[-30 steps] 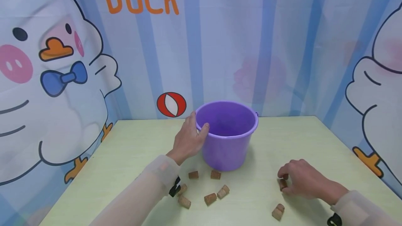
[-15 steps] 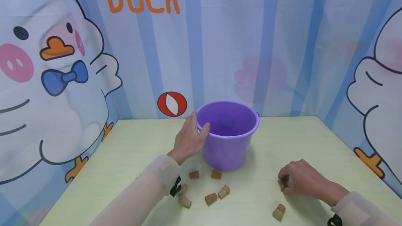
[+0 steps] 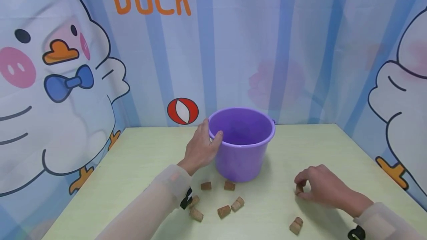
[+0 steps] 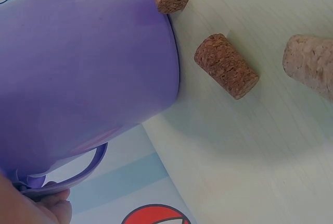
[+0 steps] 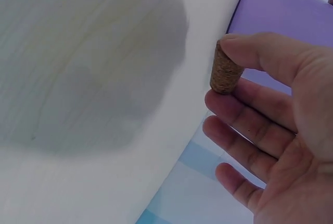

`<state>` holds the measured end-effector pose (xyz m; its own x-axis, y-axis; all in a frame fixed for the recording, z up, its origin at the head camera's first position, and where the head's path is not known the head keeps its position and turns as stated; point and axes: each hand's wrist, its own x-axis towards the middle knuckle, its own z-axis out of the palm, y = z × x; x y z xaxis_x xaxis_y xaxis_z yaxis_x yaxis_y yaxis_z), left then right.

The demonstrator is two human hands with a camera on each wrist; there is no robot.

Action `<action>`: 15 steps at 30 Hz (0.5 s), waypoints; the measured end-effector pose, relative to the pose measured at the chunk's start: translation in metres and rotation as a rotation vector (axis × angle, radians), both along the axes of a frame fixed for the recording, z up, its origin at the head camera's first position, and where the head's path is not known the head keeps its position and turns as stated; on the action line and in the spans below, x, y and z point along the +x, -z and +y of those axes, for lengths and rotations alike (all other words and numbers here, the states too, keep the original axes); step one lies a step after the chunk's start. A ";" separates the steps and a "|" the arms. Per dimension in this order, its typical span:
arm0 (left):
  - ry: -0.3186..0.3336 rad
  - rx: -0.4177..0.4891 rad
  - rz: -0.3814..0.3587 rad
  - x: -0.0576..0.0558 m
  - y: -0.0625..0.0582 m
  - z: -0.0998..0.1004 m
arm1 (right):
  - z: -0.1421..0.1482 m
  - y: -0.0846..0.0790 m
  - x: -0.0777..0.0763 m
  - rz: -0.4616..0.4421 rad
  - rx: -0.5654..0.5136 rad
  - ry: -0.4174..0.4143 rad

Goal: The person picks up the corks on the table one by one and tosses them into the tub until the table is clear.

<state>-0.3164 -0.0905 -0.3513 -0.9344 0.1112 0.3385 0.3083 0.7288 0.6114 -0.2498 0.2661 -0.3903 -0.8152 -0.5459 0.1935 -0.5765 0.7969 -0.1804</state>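
My left hand (image 3: 201,147) holds the purple bucket (image 3: 240,162) by the left side of its rim, thumb over the edge. In the left wrist view its fingertips (image 4: 61,211) show beside the bucket's handle (image 4: 86,174). My right hand (image 3: 328,188) pinches a tapered cork (image 5: 226,70) between thumb and fingers, right of the bucket and above the table; its other fingers are spread. A two-toned cork piece (image 3: 296,226) lies on the table just nearer than that hand.
Several loose corks lie in front of the bucket, among them one cork (image 3: 229,185) close to its base and another cork (image 3: 224,211) nearer. The pale table (image 3: 143,158) ends at a printed curtain (image 3: 233,47) behind.
My right hand has risen slightly with the cork between its fingers. The left hand and bucket have stayed in place.
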 end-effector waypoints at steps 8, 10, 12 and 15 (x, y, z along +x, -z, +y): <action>-0.002 0.000 0.000 0.001 0.000 0.001 | -0.004 -0.012 0.000 0.034 -0.043 0.026; -0.003 0.000 0.002 0.001 -0.001 0.001 | -0.004 -0.013 0.000 0.026 -0.051 0.035; -0.004 0.001 0.001 0.001 -0.001 0.001 | -0.005 -0.015 0.000 0.016 -0.063 0.044; -0.005 0.003 0.002 0.001 0.000 0.001 | -0.005 -0.016 0.000 0.010 -0.084 0.052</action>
<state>-0.3153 -0.0900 -0.3511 -0.9343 0.1057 0.3405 0.3059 0.7282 0.6133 -0.2495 0.2607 -0.3742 -0.8400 -0.4844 0.2446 -0.5367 0.8083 -0.2421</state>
